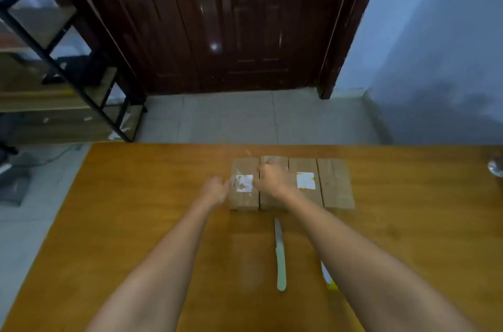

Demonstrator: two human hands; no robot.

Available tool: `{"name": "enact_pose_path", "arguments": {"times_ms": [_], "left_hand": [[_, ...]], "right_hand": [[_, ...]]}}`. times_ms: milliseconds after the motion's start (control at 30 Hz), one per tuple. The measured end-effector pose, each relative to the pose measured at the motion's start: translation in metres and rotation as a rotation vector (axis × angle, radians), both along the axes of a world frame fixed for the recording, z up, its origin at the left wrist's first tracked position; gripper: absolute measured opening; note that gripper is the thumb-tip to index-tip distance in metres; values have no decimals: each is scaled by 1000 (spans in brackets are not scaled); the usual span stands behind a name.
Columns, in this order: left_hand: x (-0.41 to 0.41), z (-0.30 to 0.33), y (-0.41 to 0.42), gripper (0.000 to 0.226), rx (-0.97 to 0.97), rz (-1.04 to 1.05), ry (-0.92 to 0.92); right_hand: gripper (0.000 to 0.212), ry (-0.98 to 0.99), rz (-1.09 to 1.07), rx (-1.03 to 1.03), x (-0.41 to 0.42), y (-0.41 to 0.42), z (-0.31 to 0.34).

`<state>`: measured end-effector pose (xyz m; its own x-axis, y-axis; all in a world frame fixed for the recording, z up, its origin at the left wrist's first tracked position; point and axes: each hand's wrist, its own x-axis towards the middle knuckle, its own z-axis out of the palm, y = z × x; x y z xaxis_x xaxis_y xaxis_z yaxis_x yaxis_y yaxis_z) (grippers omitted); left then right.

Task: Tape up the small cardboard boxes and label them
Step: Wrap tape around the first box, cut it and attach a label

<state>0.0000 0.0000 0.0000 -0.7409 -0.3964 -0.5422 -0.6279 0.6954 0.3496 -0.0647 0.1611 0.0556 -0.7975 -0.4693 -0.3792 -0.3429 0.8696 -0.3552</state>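
Several small cardboard boxes stand side by side in a row on the wooden table (136, 209). The leftmost box (243, 201) carries a white label (244, 183) that looks glossy, and the third box (304, 165) carries a white label (305, 180). My left hand (216, 190) is at the left side of the leftmost box, its fingers loosely extended toward it. On top of the second box (273, 161) rests my right hand (272, 182), covering most of it. Its fingers are blurred, so its grip is unclear. The fourth box (336, 184) shows no label.
A pale knife (279, 255) lies on the table between my forearms, pointing at the boxes. A yellow and white object (328, 277) peeks from under my right forearm. A shiny round object (496, 167) sits at the right edge. A dark door and a metal shelf stand beyond.
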Motion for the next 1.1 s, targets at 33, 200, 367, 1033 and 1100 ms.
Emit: {"name": "enact_pose_path", "arguments": {"times_ms": [33,200,367,1033,1100], "left_hand": [[0,-6,3,58,15,26,-16],[-2,-36,12,65,122,131,-6],[-3,-47,16,66,111,101,4],[17,-12,-3,39,891,842,354],[20,-3,-2,33,939,827,363]], "right_hand": [[33,-3,-5,28,3,-4,-4],[24,39,-74,64,14,-11,-30],[21,27,-106,47,15,-15,-36],[48,-55,-213,-315,9,-12,-32],[56,-209,-328,-493,8,-9,-27]]}}
